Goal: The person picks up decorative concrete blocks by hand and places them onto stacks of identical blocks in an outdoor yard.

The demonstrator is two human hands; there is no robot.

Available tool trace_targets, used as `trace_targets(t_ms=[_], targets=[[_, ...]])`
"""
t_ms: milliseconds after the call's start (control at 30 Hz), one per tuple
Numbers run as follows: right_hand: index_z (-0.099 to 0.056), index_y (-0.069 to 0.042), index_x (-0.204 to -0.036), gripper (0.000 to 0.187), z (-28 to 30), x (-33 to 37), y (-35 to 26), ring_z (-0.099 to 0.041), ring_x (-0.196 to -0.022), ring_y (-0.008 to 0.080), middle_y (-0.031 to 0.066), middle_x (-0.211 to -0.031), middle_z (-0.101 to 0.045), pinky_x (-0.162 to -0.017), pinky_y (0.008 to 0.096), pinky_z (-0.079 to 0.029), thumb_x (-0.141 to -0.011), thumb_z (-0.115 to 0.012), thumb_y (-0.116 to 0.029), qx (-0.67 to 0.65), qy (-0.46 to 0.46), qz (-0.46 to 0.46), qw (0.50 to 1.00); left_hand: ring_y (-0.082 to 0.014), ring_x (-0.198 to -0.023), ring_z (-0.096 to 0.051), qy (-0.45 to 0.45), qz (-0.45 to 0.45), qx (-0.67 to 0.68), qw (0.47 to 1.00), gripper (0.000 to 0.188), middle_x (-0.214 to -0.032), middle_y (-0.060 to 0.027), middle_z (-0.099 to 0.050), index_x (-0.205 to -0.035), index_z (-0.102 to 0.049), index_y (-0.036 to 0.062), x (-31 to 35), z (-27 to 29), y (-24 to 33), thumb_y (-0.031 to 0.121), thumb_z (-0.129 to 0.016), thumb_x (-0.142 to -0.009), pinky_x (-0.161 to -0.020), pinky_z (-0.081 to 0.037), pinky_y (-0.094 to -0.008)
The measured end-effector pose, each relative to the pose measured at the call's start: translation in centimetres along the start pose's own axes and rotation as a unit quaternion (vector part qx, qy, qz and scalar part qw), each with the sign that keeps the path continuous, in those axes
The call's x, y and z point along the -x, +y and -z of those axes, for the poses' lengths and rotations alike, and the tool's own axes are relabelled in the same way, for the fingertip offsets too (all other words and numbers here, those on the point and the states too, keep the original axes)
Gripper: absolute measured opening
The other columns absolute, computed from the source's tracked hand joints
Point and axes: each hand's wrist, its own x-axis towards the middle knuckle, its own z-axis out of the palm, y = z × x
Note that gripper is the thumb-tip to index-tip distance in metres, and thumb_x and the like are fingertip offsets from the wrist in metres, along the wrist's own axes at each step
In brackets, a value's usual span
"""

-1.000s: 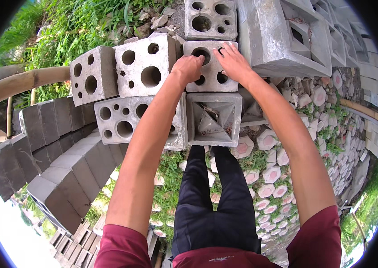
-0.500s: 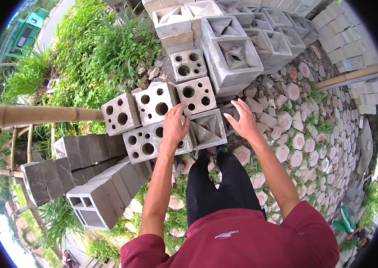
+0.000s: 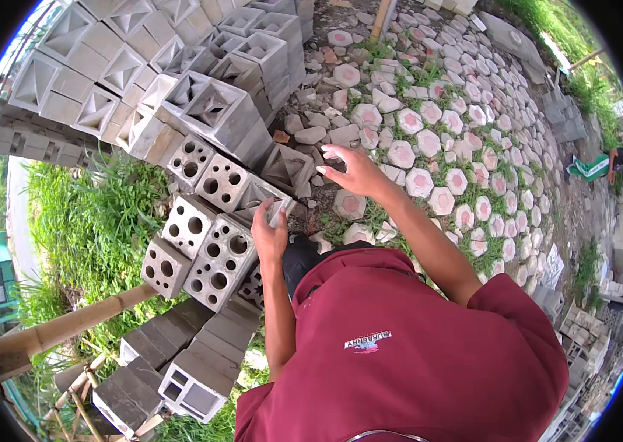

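My left hand (image 3: 271, 232) has its fingers parted, with the fingertips at the near edge of a grey concrete block with a slanted recess (image 3: 251, 193); whether they touch it is unclear. Beside that block lies a block with round holes (image 3: 221, 172), and closer to me a longer round-holed block (image 3: 221, 264). Off to the right, my right hand (image 3: 359, 175) is held in the air with thumb and fingers spread, nothing in it. Left of its fingertips, another recessed block (image 3: 287, 168) rests tilted on the rubble.
Tall stacks of decorative blocks (image 3: 212, 110) rise at the far left. A bamboo pole (image 3: 68, 322) reaches toward the round-holed blocks, above hollow rectangular blocks (image 3: 212, 365). Hexagonal pavers (image 3: 420, 183) and broken stones cover the ground to the right. Grass (image 3: 94, 214) grows at the left.
The view has turned, so the blocks appear farther left and the pavers fill more of the right. My right hand remains spread; the tilted block beside it now shows more fully.
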Motion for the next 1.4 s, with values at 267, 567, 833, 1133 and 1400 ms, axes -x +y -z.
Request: trace_targets(t_ms=[267,567,833,1133,1400], targets=[[-0.054,0.003,-0.123,0.051,6.6,20.5,4.7,-0.065,-0.098,0.0358,0.0216,-0.107,-0.067,-0.085,0.0413,-0.05,-0.088,-0.067,-0.032,0.051,0.12,-0.16,0.979,-0.036,-0.103,-0.062,-0.145,-0.089,0.053,0.984,0.031,-0.107,-0.0196,-0.066,-0.109,-0.062,-0.0023,3.7,-9.4,10.6,0.015,-0.067,-0.085,-0.091,-0.047,-0.0408],[-0.054,0.004,-0.125,0.054,14.0,31.9,6.5,-0.065,-0.103,0.0336,0.0235,-0.107,-0.066,-0.085,0.04,-0.051,-0.088,-0.066,-0.034,0.006,0.259,-0.328,0.909,-0.0355,-0.101,-0.063,-0.313,-0.178,0.08,0.93,0.032,-0.106,-0.0212,-0.066,-0.111,-0.062,-0.0025,7.6,-19.2,19.1,0.015,-0.067,-0.084,-0.089,-0.048,-0.04],[-0.055,0.005,-0.124,0.054,18.3,31.4,9.1,-0.065,-0.103,0.0318,0.0222,-0.108,-0.066,-0.087,0.0383,-0.05,-0.089,-0.065,-0.034,-0.026,0.354,-0.358,0.864,-0.0262,-0.102,-0.065,-0.405,-0.208,0.045,0.889,0.031,-0.108,-0.015,-0.068,-0.113,-0.063,0.0015,5.2,-26.1,23.6,0.016,-0.068,-0.086,-0.088,-0.05,-0.0383],[-0.055,0.006,-0.123,0.052,26.0,28.2,21.4,-0.066,-0.1,0.0318,0.0235,-0.105,-0.067,-0.086,0.0381,-0.051,-0.087,-0.068,-0.03,-0.012,0.429,-0.433,0.793,-0.0248,-0.094,-0.067,-0.488,-0.211,0.075,0.843,0.025,-0.1,-0.0145,-0.069,-0.107,-0.064,-0.0004,-4.2,-44.5,29.2,0.015,-0.067,-0.087,-0.084,-0.051,-0.0359],[-0.058,0.004,-0.119,0.047,41.0,19.7,32.4,-0.067,-0.093,0.0334,0.022,-0.099,-0.068,-0.083,0.0386,-0.052,-0.086,-0.07,-0.027,0.021,0.463,-0.403,0.79,-0.0155,-0.094,-0.064,-0.554,-0.199,0.131,0.798,0.023,-0.1,-0.0095,-0.068,-0.108,-0.064,-0.0011,-17.4,-64.1,41.2,0.015,-0.062,-0.092,-0.084,-0.05,-0.0289]])
